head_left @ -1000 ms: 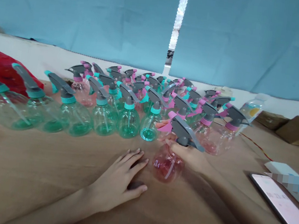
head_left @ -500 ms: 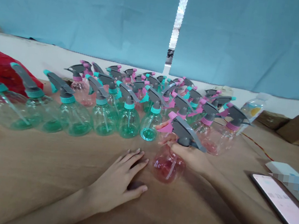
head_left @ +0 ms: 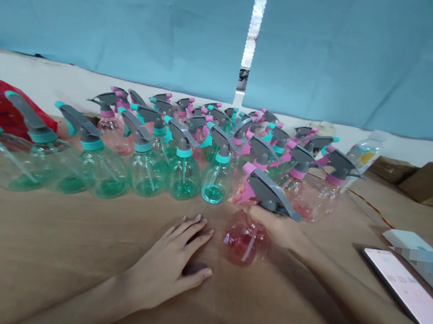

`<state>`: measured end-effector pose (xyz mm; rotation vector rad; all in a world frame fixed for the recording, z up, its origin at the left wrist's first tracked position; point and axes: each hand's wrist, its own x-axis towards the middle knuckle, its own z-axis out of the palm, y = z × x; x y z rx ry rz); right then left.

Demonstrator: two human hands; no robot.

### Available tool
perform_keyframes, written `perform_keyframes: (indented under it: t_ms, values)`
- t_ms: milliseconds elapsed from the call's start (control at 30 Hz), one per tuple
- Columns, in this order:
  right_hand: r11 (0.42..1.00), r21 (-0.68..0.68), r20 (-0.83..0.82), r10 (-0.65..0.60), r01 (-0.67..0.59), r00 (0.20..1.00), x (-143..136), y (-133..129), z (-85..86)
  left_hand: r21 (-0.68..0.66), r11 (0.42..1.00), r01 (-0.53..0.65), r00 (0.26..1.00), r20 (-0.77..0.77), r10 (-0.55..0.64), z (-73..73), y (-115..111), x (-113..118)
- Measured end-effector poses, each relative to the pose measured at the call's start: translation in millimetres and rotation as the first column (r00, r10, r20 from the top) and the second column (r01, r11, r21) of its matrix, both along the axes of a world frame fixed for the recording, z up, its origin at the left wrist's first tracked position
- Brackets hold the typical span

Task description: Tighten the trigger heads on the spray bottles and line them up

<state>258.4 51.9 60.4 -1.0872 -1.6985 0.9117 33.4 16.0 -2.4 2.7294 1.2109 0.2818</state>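
Observation:
A pink spray bottle (head_left: pixel 244 241) with a grey and pink trigger head stands in front of the others, and my right hand (head_left: pixel 268 223) is wrapped round its neck just under the head. Part of that hand is hidden behind the trigger head. My left hand (head_left: pixel 177 252) lies flat on the brown tabletop (head_left: pixel 71 254) with its fingers spread, left of the pink bottle and apart from it. Beyond my hands stands a row of spray bottles, among them a green spray bottle (head_left: pixel 185 176) and, at the right end, another pink spray bottle (head_left: pixel 324 199).
Several more green and pink spray bottles crowd behind the front row. At the left lies a red plastic bag (head_left: pixel 7 99). On the right are a phone (head_left: pixel 402 284), a white box (head_left: pixel 411 246), a clear drink bottle (head_left: pixel 365 154) and cardboard boxes (head_left: pixel 430 183). A blue cloth (head_left: pixel 138 26) hangs behind.
The view has shifted slightly, moving the rows a little left in the picture. My right hand keeps its hold on the pink spray bottle, and my left hand stays flat.

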Motion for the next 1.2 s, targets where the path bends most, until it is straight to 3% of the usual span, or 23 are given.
perform_keyframes:
  t_ms: [133,467,800,1000,1200]
  values:
    - [0.995,-0.073,-0.080,0.061,-0.067,0.995,0,3,-8.3,0.002,1.000,0.009,1.000,-0.006,-0.009,-0.4,0,0]
    - [0.983,-0.165,-0.058,-0.093,0.082,0.994,-2,1,-15.8,-0.003,1.000,-0.007,1.000,-0.029,0.007,-0.2,0,1]
    - [0.986,-0.146,0.002,-0.086,0.085,0.996,-2,2,-9.7,-0.021,1.000,-0.005,1.000,-0.008,0.004,0.0,0,1]
    - [0.987,-0.159,-0.020,-0.017,0.013,1.000,-1,3,-15.1,-0.022,1.000,-0.009,1.000,0.006,0.009,0.8,-1,2]
    - [0.988,-0.153,-0.043,-0.023,0.016,0.999,-1,4,-18.4,-0.015,1.000,-0.005,1.000,0.010,0.005,0.4,0,1]
